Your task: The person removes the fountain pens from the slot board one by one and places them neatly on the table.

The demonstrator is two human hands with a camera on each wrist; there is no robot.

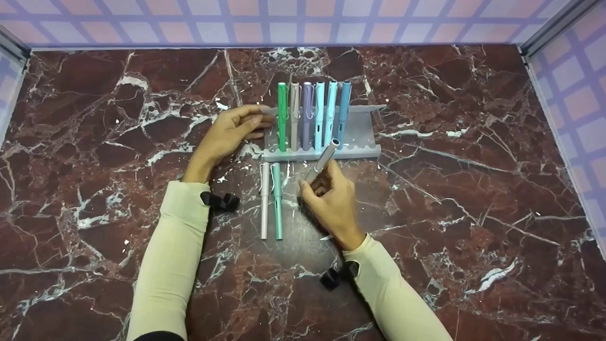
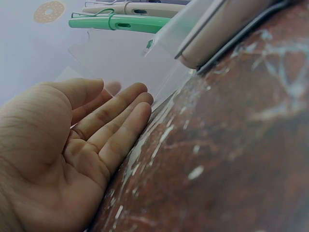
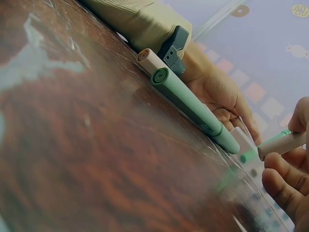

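Observation:
My right hand (image 1: pixel 334 203) pinches a greyish-beige pen (image 1: pixel 325 157), tilted, just in front of a clear pen stand (image 1: pixel 362 128). The same pen (image 3: pixel 282 145) shows between the fingertips in the right wrist view. At the stand's left end is my left hand (image 1: pixel 232 130), its fingers extended and fingertips right at the clear side panel. Leaning in the stand, left to right, are a green pen (image 1: pixel 282 118), a taupe pen (image 1: pixel 295 121), a purple pen (image 1: pixel 307 118), two light blue pens (image 1: pixel 318 118) and a darker blue pen (image 1: pixel 344 109).
Between the forearms, a pale pinkish pen (image 1: pixel 264 208) and a mint green pen (image 1: pixel 278 208) lie side by side on the dark red marbled tabletop (image 1: pixel 450 189). Checked panels (image 1: pixel 284 28) border the back and sides. Each wrist wears a small black camera (image 1: pixel 229 202).

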